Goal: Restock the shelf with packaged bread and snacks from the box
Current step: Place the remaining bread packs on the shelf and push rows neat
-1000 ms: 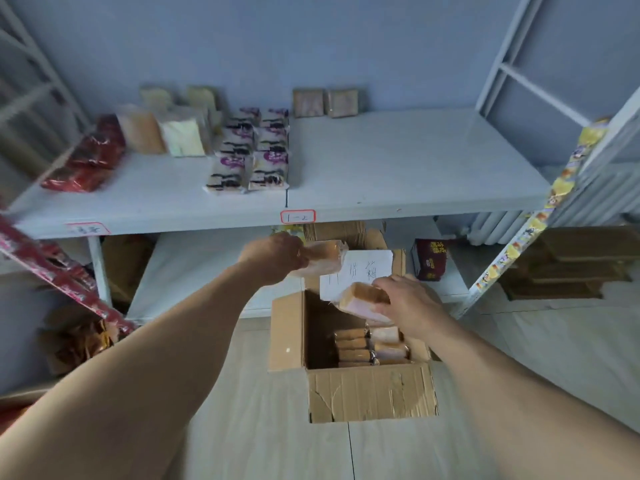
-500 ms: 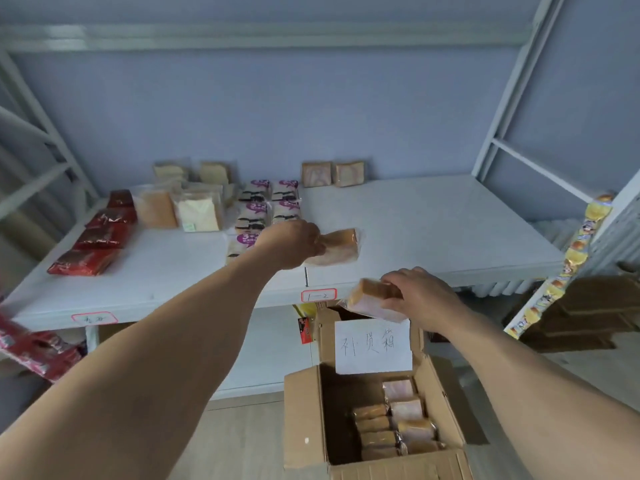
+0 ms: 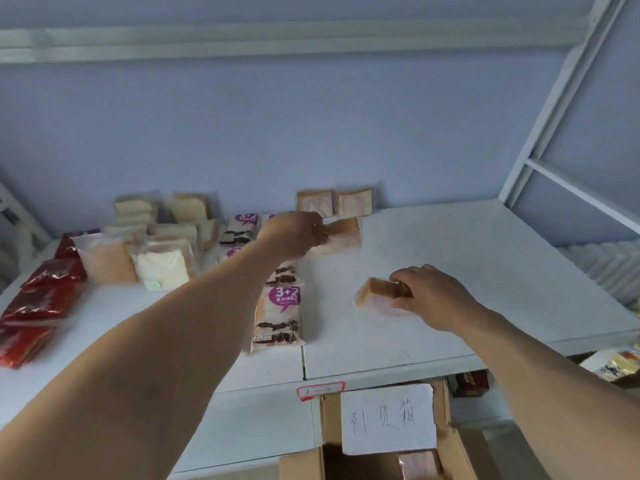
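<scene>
The left hand (image 3: 294, 233) grips a bread pack (image 3: 341, 237) low over the shelf (image 3: 467, 258), at 6 o'clock from two packs (image 3: 334, 202) against the wall. The right hand (image 3: 429, 296) grips another pack (image 3: 377, 294) at its 5 o'clock. The box (image 3: 446, 448) sits below.

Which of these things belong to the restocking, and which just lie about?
In the job: left hand and right hand, each holding a bread pack; shelf; box.
Lying about: red packets, striped strip.
</scene>
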